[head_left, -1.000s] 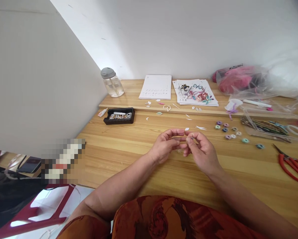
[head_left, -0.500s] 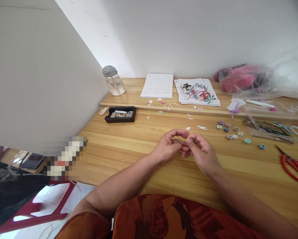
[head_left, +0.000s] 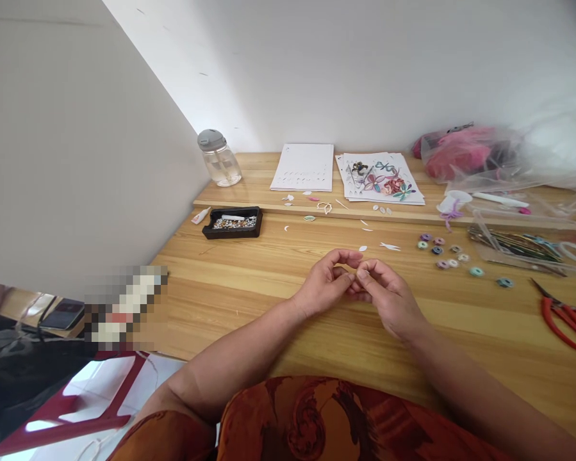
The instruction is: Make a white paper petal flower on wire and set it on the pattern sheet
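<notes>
- My left hand (head_left: 327,285) and right hand (head_left: 392,299) are close together above the table (head_left: 239,275), fingers curled and thumbs drawn in (anything between them is hidden, so I can't tell whether either one grips something).
- Just beyond my fingertips lies a small white leaf-shaped piece (head_left: 362,248), a forked white cutout (head_left: 389,246) to its right.
- Farther right sit the small coloured spools (head_left: 437,250); nearer me, the red-handled scissors (head_left: 559,314).
- Off left, a black tray (head_left: 234,234) holds beads.
- On the raised ledge at the back stands a grey-lidded bottle (head_left: 223,168).
</notes>
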Demonstrator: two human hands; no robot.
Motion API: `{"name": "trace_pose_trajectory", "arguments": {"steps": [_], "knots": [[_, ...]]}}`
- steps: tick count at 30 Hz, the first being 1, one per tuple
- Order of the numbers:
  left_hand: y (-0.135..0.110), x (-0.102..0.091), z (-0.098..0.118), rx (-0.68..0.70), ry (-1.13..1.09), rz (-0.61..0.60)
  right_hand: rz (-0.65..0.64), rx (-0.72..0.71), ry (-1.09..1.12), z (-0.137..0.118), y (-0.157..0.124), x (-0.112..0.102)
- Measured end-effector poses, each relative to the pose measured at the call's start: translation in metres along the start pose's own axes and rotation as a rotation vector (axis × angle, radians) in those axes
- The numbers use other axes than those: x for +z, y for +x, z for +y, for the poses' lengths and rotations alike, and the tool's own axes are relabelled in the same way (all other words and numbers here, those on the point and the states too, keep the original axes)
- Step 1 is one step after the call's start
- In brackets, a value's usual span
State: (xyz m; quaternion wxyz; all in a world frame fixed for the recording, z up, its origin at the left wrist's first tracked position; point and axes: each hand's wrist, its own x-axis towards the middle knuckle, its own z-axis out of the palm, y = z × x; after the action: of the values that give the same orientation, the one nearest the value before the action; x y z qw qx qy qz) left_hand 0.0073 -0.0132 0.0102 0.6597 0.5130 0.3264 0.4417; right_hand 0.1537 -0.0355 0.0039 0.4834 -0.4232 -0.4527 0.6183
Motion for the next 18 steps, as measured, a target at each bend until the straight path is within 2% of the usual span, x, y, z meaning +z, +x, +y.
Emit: {"name": "trace_pose_trajectory", "arguments": {"steps": [9,14,18], "knots": [[0.005,-0.005,-0.006,-0.004,-0.037,-0.022,-0.053,0.118,0.214,-0.005,0.002,-0.006],[0.007,-0.008,-0.002,-0.043,-0.001,-0.045,-0.065,0.137,0.16,-0.008,0.003,-0.01],[0.006,-0.012,0.002,-0.044,0.054,-0.065,-0.062,0.081,0.046,-0.008,0.003,-0.014]]}}
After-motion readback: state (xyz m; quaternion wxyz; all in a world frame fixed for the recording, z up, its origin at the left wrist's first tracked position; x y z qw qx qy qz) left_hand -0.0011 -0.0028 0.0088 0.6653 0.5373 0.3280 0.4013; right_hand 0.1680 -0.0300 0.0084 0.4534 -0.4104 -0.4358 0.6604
